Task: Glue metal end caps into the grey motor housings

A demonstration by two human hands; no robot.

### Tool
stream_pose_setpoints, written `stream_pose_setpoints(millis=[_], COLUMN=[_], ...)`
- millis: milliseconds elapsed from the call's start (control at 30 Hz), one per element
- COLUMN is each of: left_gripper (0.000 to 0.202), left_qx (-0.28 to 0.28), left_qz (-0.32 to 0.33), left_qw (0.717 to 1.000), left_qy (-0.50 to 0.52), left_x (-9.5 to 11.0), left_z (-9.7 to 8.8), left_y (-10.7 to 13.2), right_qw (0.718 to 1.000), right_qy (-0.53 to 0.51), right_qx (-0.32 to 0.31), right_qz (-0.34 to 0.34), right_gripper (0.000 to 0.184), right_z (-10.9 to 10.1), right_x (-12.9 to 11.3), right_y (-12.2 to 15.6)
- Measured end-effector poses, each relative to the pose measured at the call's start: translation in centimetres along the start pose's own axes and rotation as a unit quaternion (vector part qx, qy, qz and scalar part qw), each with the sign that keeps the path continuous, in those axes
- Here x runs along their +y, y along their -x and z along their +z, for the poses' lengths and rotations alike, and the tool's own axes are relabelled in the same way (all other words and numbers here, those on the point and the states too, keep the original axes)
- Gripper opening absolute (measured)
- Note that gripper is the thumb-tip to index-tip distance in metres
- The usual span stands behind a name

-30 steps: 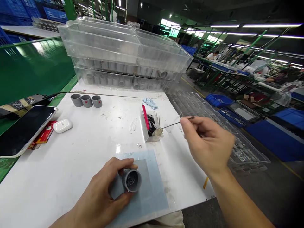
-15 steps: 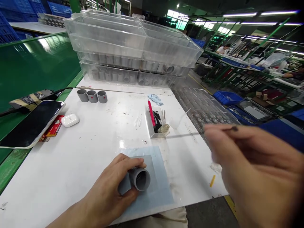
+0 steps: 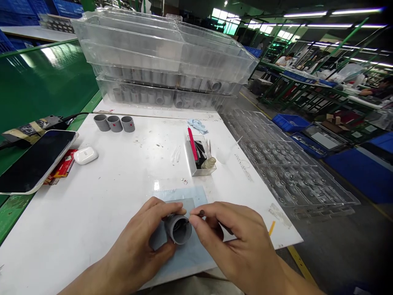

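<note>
My left hand [image 3: 144,241] is wrapped round a short grey tube [image 3: 181,230], its open end facing me and tilted up. Inside the tube, ring-like ridges show. Close to the rim on the right, my right hand [image 3: 236,237] pinches a thin dark tool [image 3: 227,228] between thumb and forefinger. The tool's tip is at the tube's mouth; whether it touches the wall I cannot tell. Beneath both hands lies a light blue cloth [image 3: 201,196] with a greyish sheet on it.
Three grey tubes [image 3: 114,124] stand at the back left. A phone [image 3: 33,162] and a white earbud case [image 3: 86,155] lie left. Ahead is a clear box [image 3: 199,170] of small tools, beside a white dropper bottle [image 3: 225,153]. Stacked clear trays [image 3: 166,49] rise behind.
My right hand has swung in from the far right to the tube's mouth, bringing the thin dark tool with it. The left hand keeps its hold on the tube. The view has shifted slightly.
</note>
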State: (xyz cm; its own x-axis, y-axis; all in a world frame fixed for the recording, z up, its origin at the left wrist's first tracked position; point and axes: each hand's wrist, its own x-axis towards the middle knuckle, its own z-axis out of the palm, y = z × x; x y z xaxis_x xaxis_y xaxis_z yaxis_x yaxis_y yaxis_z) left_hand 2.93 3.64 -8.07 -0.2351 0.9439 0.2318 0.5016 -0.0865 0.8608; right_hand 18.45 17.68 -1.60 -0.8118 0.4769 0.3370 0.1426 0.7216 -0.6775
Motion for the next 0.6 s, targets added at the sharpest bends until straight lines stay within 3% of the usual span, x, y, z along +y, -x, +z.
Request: stream_pose_setpoints(millis=[200, 367, 500, 600], left_gripper=[0.072, 0.069, 0.068, 0.066], left_qx=[0.005, 0.002, -0.003, 0.000], left_qz=[0.005, 0.001, -0.008, -0.027], left_qw=[1.000, 1.000, 1.000, 1.000], left_qy=[0.004, 0.003, 0.004, 0.004], left_x=[-0.1, 0.0, 0.0, -0.1], left_z=[0.0, -0.1, -0.3, -0.1], left_y=[0.0, 0.0, 0.0, 0.1], right_qw=[0.999, 0.986, 0.956, 0.947], right_qy=[0.010, 0.017, 0.046, 0.092], right_qx=[0.035, 0.163, 0.290, 0.309], right_qz=[-0.020, 0.008, 0.013, -0.009], right_gripper=[0.006, 0.010, 0.002, 0.005], right_z=[-0.7, -2.7, -4.1, -4.8], right_x=[-0.5, -1.1, 1.3, 4.3], right_y=[-0.4, -0.2, -1.3, -3.1])
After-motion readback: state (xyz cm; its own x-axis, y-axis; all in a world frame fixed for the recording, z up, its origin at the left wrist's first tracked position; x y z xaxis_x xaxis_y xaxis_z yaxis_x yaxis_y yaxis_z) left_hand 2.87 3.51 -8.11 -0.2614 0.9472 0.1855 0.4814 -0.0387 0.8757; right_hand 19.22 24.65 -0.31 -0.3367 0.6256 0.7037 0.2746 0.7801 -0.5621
